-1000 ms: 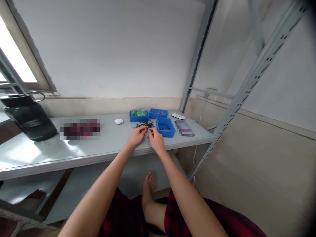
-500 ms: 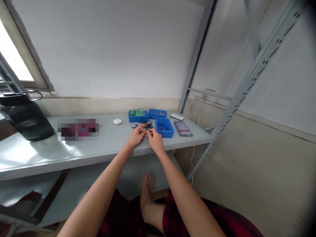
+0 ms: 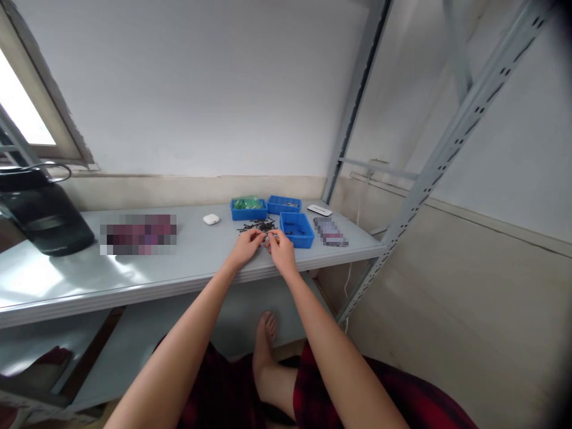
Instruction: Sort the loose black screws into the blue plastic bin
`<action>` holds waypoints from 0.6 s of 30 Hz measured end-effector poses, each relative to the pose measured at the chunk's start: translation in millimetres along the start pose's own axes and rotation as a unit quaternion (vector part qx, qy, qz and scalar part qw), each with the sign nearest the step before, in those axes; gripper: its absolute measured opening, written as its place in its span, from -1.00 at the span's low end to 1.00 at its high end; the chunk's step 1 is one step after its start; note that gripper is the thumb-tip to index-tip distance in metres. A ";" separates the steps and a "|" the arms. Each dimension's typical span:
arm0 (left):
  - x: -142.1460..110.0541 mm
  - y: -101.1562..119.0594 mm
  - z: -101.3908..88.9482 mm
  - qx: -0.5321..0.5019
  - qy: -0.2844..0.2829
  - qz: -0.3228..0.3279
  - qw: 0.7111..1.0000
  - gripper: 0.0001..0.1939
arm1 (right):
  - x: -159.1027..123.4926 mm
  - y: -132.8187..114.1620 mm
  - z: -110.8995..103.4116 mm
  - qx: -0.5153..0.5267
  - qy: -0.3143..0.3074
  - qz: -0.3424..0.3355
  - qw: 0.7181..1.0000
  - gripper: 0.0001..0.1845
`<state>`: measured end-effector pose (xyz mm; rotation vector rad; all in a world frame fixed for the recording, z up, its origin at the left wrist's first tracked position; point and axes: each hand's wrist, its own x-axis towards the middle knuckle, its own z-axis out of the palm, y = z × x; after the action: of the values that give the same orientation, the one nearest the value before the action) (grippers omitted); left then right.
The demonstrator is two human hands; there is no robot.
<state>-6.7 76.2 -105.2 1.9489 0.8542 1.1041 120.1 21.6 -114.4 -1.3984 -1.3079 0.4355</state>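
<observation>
My left hand and my right hand meet fingertip to fingertip over the front part of the grey shelf. Both are closed in a pinch, and whatever lies between the fingers is too small to make out. Just behind them spreads a loose pile of black screws. Close by my right hand stands a blue bin with a few dark pieces on its floor. Behind the pile sits another blue bin holding green plastic bags.
A third blue bin with small shiny parts stands at the back. To the right lie a white flat device and a blurred phone-like object. Leftward are a white earbud case, a pixelated reddish item and a dark water bottle.
My hands stay together at nearly the same spot, with small finger movements. The fingertips lift a little off the pile's front edge. The view shifts slightly.
</observation>
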 end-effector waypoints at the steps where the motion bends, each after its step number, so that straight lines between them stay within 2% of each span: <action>1: -0.2 -0.2 0.1 -0.008 0.005 -0.005 1.000 -0.74 | -0.1 0.3 -0.1 -0.002 0.002 -0.002 1.000 -0.74; 5: -0.9 -0.3 0.1 -0.019 0.010 -0.011 1.000 -0.74 | 0.0 0.7 -0.8 -0.002 0.001 -0.008 1.000 -0.74; 11: -0.7 -0.4 -1.0 0.028 -0.039 0.011 0.999 -0.76 | -0.2 0.7 -0.2 -0.014 -0.002 -0.009 1.000 -0.74; 18: 1.4 -6.3 -0.8 -0.004 0.017 0.006 1.000 -0.74 | -1.5 -0.3 0.0 -0.030 -0.002 -0.006 1.000 -0.74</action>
<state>-8.1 80.8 -109.6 1.9363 0.8570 1.1494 119.5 20.2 -114.7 -1.4394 -1.3417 0.3942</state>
